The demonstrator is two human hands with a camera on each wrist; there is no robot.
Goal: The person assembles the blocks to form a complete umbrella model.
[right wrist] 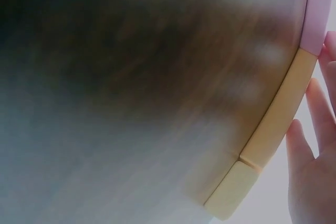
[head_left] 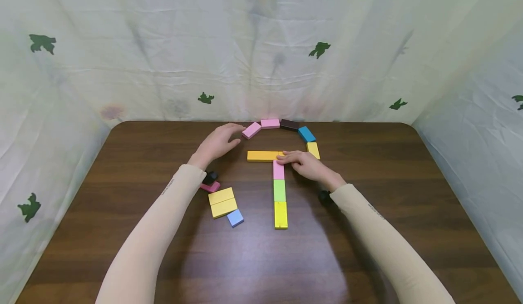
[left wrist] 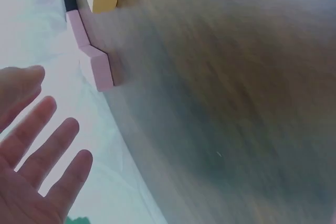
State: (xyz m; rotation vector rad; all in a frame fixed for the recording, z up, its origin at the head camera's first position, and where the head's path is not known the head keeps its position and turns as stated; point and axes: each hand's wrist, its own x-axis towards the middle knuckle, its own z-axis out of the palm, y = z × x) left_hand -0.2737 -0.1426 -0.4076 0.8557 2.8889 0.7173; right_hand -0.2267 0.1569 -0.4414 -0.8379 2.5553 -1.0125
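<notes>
Touching the orange row point(head_left: 261, 156) with right hand point(head_left: 308, 165), fingers extended, apparently aligning it with the column point(head_left: 279, 191); poised near the pink end block point(head_left: 251, 131) with left hand point(head_left: 218, 142), fingers parted, empty, perhaps guarding its angle.

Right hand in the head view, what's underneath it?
Partly under the right hand are the orange row and the nearest pink block. Their covered edges, and whatever lies beneath the palm, can't be seen.
</notes>
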